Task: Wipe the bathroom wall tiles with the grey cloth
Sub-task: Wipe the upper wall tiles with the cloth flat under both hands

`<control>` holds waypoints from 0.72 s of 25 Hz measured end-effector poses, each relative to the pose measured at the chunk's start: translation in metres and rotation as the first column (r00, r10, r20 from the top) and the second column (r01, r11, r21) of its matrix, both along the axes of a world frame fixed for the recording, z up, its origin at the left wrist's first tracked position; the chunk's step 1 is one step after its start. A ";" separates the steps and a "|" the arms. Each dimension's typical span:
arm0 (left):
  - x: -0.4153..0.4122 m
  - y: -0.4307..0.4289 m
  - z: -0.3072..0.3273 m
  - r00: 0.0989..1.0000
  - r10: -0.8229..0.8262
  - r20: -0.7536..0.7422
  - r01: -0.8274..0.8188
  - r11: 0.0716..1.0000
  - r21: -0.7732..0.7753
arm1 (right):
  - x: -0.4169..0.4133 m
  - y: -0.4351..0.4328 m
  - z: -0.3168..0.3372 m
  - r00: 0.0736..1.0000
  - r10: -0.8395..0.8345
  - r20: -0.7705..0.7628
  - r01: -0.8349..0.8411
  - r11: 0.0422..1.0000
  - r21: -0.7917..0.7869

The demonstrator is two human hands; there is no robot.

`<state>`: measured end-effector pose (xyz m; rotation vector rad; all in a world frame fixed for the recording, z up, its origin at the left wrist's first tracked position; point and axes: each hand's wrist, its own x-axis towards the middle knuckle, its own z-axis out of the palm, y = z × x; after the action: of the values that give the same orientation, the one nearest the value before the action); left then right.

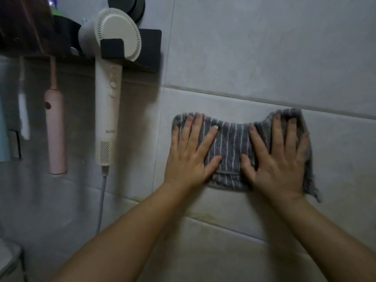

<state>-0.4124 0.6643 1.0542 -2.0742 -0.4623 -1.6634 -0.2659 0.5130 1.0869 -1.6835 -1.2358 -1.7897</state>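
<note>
Pale grey wall tiles [264, 47] carry the grey cloth [232, 143], striped with thin pale lines. It lies spread flat on one tile just under a horizontal grout joint, its right edge bunched and hanging loose. The left hand [189, 157] and right hand [278, 159] press it to the tile with straight, spread fingers. To the left a black shelf [142, 64] is fixed to the wall. A cream hair dryer [109, 98] sits in its holder, handle down, and a pink electric toothbrush [56, 129] hangs beneath it.
</note>
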 end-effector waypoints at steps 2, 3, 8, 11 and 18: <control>0.011 -0.007 0.040 0.999 0.000 0.032 -0.001 1.000 0.011 | 0.010 -0.007 0.032 1.000 -0.021 -0.019 0.022 0.998 0.051; 0.015 -0.010 0.050 0.999 0.005 0.050 -0.006 1.000 0.012 | 0.014 -0.011 0.037 0.999 -0.025 -0.029 0.027 0.997 0.073; 0.037 -0.035 -0.012 0.999 -0.011 -0.039 0.013 0.998 0.056 | 0.031 -0.038 -0.037 0.994 -0.025 -0.104 0.033 0.997 0.071; 0.041 -0.044 -0.044 0.994 0.016 -0.107 -0.009 0.998 0.064 | 0.033 -0.048 -0.073 0.995 -0.042 -0.087 0.040 0.999 -0.023; 0.085 -0.084 0.061 0.999 -0.005 -0.040 0.008 0.997 0.076 | 0.080 -0.091 0.026 0.991 -0.019 -0.133 0.036 0.992 0.123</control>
<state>-0.3278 0.5800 1.1147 -2.0520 -0.3738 -1.6152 -0.1858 0.4222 1.1132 -1.7242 -1.0275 -1.7046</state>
